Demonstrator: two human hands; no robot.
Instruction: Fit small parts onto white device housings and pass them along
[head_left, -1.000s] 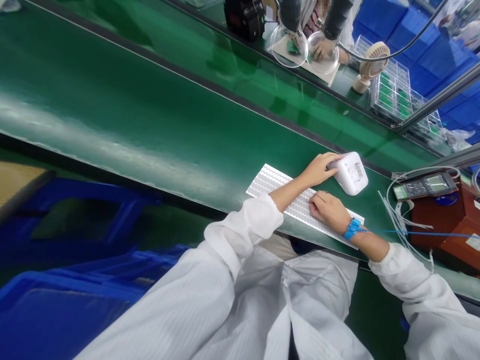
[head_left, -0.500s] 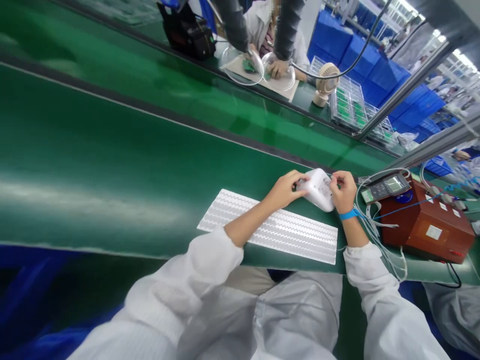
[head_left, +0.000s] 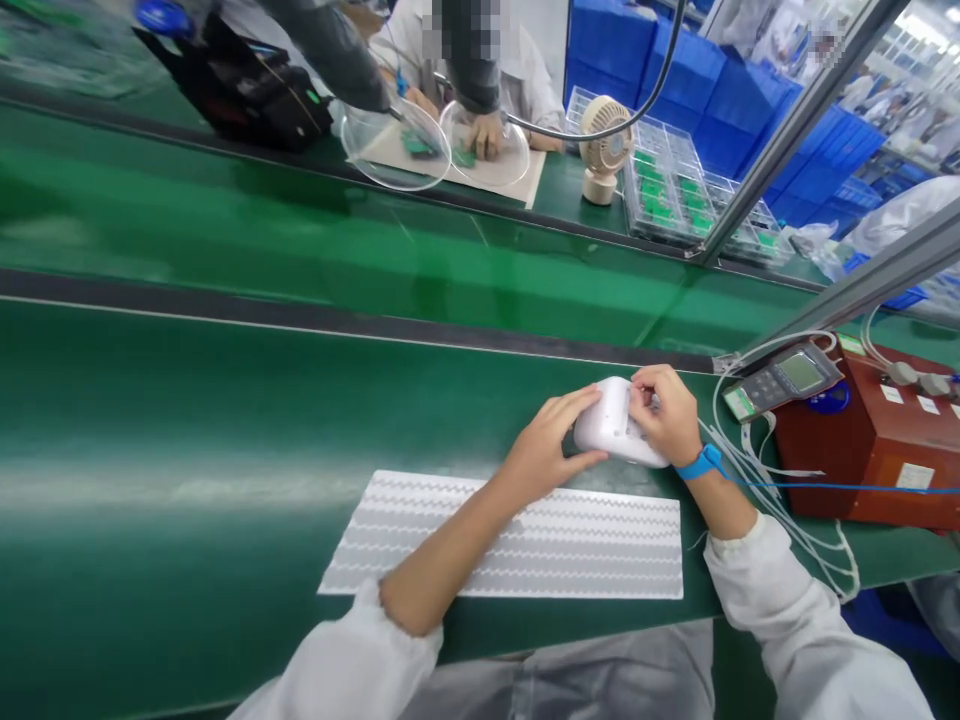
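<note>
A rounded white plastic device (head_left: 604,420) rests on the green bench, beyond a long white sheet with rows of wavy-edged strips (head_left: 570,545). My left hand (head_left: 551,445) grips it from its left side, thumb at the near edge and fingers over the far edge. On its right part, my right hand (head_left: 664,412) is closed with fingertips pinched against the surface. Whatever lies between those fingertips is too small or hidden to make out. Around my right wrist is a blue band (head_left: 701,463) with a blue cord.
At right stand a reddish-brown box (head_left: 862,440) and a grey handheld meter (head_left: 795,375), with loose white tubes (head_left: 757,480) beside them. Past the green conveyor, a co-worker's hand (head_left: 487,135) works behind round lenses, near a small fan (head_left: 604,145) and trays of green boards (head_left: 667,190).
The head view has shifted and turned. My right hand has moved from the device's right edge onto its face, and the left keeps its hold.
</note>
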